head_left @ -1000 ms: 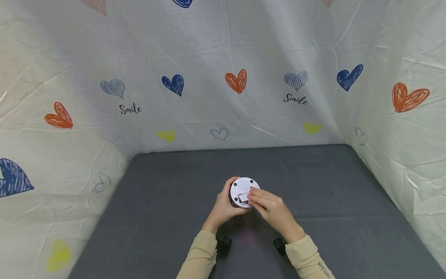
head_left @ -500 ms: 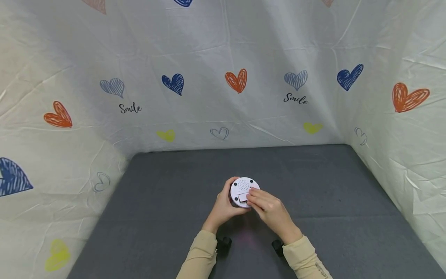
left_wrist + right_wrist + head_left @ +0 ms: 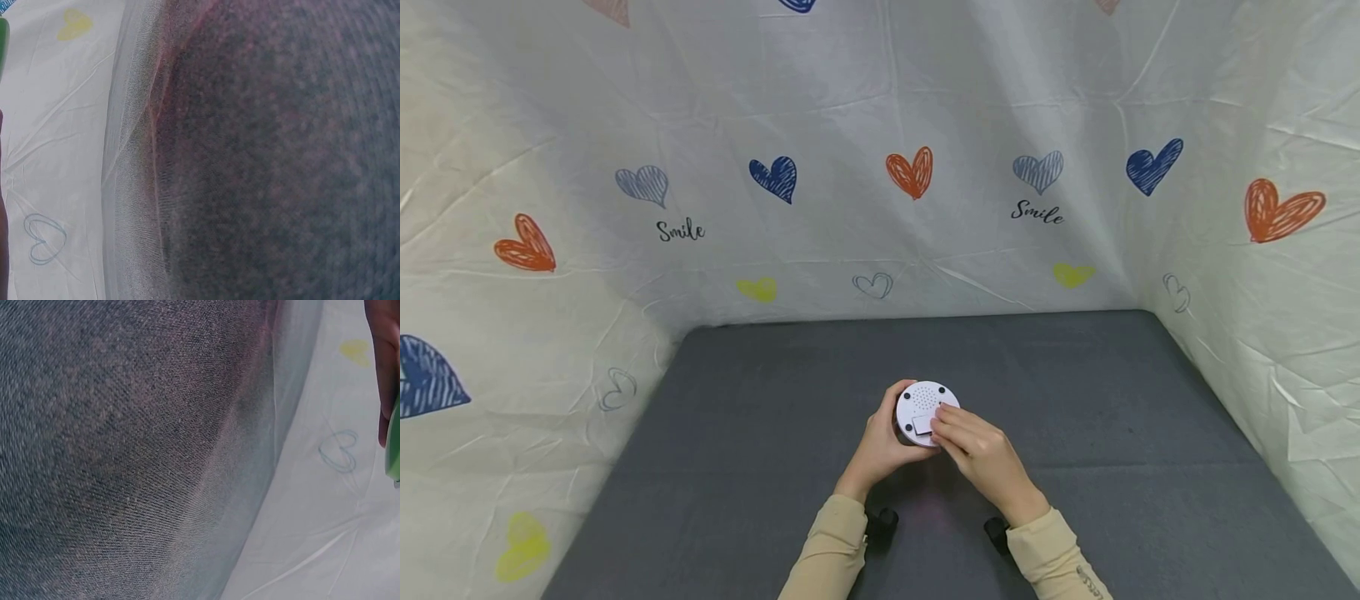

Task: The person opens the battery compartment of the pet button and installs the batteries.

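My left hand (image 3: 880, 446) cups the white round device (image 3: 927, 412) underside-up at table (image 3: 775, 400) centre, my right hand (image 3: 973, 446) at 4 o'clock presses fingertips on its small rectangular cover (image 3: 922, 424); best to press square, steady, without tilting.

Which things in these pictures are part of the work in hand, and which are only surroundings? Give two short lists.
In hand:
- round white device, underside up
- small rectangular cover on it
- left hand, holding the device
- right hand, fingertips on the cover

Surroundings:
- grey mat
- heart-printed cloth
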The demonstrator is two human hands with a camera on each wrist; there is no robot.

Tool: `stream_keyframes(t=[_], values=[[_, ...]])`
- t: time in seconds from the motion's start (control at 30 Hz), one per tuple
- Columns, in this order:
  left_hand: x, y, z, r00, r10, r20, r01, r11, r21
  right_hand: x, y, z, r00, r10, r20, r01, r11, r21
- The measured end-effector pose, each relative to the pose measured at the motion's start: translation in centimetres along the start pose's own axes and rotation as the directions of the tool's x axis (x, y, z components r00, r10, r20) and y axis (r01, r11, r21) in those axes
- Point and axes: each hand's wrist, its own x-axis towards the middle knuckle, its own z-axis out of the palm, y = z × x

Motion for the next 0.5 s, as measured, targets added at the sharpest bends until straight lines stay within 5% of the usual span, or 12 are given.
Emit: stream_keyframes(t=[0.5], values=[[-0.15,-0.31,-0.04,1.000,0.007,0.003,-0.007,1.000,-0.024,-0.15,-0.37,0.32,1.000,-0.017,0.003,0.017,1.000,-0.020]])
